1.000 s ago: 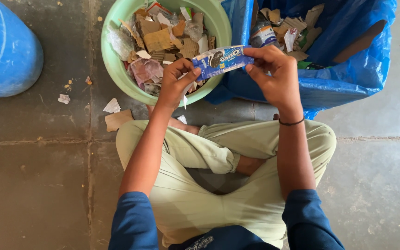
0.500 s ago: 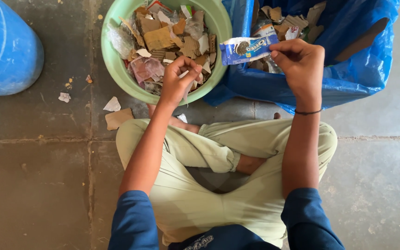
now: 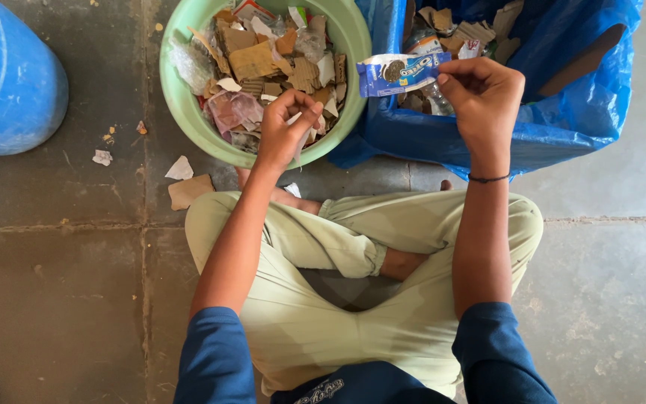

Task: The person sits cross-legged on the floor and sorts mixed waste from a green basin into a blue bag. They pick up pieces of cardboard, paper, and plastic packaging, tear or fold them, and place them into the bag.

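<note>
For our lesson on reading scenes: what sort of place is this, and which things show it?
Probably a waste-sorting spot on a stone floor. A green tub holds scraps, a blue sack holds more, and the right hand holds a blue wrapper over it.

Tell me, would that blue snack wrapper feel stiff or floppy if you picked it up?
Probably floppy and very light: the blue wrapper looks flat and empty, pinched at one end by the right hand. Its glossy film may be slippery, and it seems unlikely to break.
</note>
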